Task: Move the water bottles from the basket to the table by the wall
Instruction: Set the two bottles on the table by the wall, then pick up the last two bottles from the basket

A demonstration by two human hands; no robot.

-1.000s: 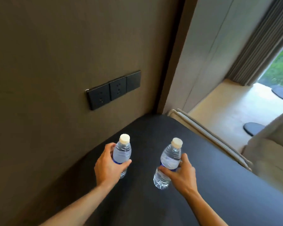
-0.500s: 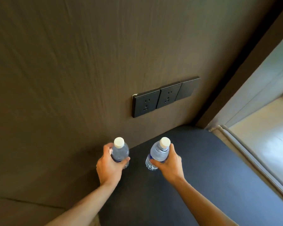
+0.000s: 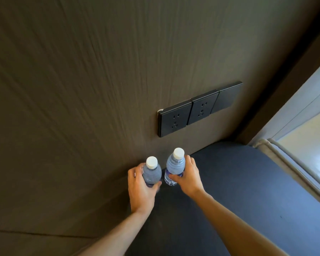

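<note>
1. The left bottle (image 3: 151, 173) is clear plastic with a white cap. It stands up straight right by the wall (image 3: 81, 89), below the black sockets (image 3: 192, 113) and a bit off to one side.
2. The right bottle (image 3: 175, 168) looks just the same. It is just beside the left bottle and also below the sockets.
3. The left hand (image 3: 139, 187) has its fingers (image 3: 135, 172) wrapped around the middle of the left bottle.
4. The right hand (image 3: 187, 179) has its fingers wrapped around the middle of the right bottle.
5. Both bottles are low over the dark table (image 3: 229, 191), at the edge that meets the wall. I cannot tell if their bottoms touch it yet.
6. They look full of water, so each is probably a bit heavy for its size.
7. Thin plastic like this can squish if you squeeze hard, and it may be slippery.
8. The middle, where the hands are now, is a good place to hold.
9. They are tall and thin, so they could tip over if let go too fast.
10. No basket shows here.
</note>
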